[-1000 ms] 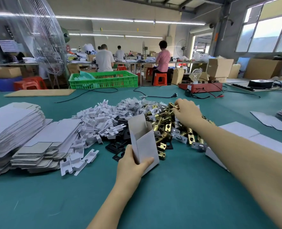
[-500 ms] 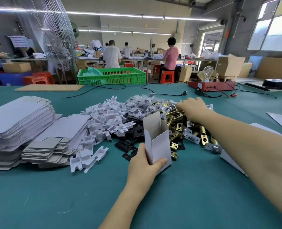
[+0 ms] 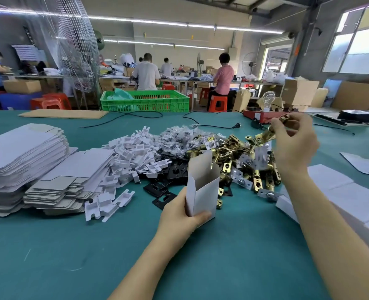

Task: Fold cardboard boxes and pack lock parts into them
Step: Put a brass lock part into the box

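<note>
Lifted off the pile, right hand (image 3: 294, 144) pinches a brass latch (image 3: 265, 135); left hand (image 3: 179, 215) grips the box (image 3: 203, 187).

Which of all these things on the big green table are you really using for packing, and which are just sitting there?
Using for packing:
- open white cardboard box in the left hand
- brass latch part pinched by the right hand
- pile of brass latches
- stack of flat white box blanks

Just sitting there:
- green plastic crate
- black power cable
- red lamp base

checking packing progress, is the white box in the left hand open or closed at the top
Open. The box, held by the left hand, has its top flap standing up and its mouth uncovered. Whether anything is inside, cannot tell.
</note>
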Motion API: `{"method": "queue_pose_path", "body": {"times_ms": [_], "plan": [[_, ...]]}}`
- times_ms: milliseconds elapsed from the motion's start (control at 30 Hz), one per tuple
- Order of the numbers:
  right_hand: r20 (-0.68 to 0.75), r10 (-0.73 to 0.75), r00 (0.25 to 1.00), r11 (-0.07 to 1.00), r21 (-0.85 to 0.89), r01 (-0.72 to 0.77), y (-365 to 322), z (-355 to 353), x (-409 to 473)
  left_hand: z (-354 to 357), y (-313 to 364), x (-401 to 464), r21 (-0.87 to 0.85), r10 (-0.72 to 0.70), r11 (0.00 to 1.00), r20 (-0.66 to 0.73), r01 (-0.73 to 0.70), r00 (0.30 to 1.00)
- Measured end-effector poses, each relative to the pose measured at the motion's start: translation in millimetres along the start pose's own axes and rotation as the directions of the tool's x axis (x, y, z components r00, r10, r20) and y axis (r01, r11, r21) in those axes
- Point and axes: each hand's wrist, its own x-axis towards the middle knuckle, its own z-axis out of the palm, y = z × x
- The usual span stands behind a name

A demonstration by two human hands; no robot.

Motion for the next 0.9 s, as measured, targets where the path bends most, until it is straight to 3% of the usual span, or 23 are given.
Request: {"method": "queue_pose_path", "body": {"times_ms": [100,167,200,267,367,433,533,667,900], "plan": [[0.024,0.232,0.973,0.922,0.313,-0.227,-23,-21,-1,0,-1,0,-0.002,0.006,1.0,0.008,-0.006,1.0],[0.169,0.438,0.883,0.722,0.519,-0.458,-37,-32,1,0,-2,1,-0.009,0.007,1.0,0.003,-0.007,1.0],[0.254,0.494,0.831,0.641,0.54,-0.546,-44,-36,1,1,-2,1,-0.007,0.012,1.0,-0.001,-0.012,1.0],[0.407,0.523,0.749,0.581,0.473,-0.662,-55,-43,1,1,-3,0,-0.005,0.018,1.0,-0.008,-0.018,1.0],[0.619,0.451,0.643,0.572,0.353,-0.741,-70,-46,-3,0,-3,-1,0.009,0.04,0.999,-0.022,-0.039,0.999],[0.743,0.405,0.534,0.547,0.271,-0.792,-79,-42,-11,0,-5,0,0.015,0.041,0.999,-0.031,-0.04,0.999],[0.829,0.371,0.419,0.54,0.175,-0.823,-87,-30,-25,0,-7,0,0.023,0.035,0.999,-0.035,-0.034,0.999],[0.838,0.355,0.415,0.647,0.1,-0.756,-84,-18,-35,1,-7,0,0.022,0.046,0.999,-0.05,-0.045,0.998],[0.778,0.363,0.513,0.772,0.057,-0.633,-71,-12,-37,2,-8,1,-0.004,0.04,0.999,-0.051,-0.04,0.998]]}}
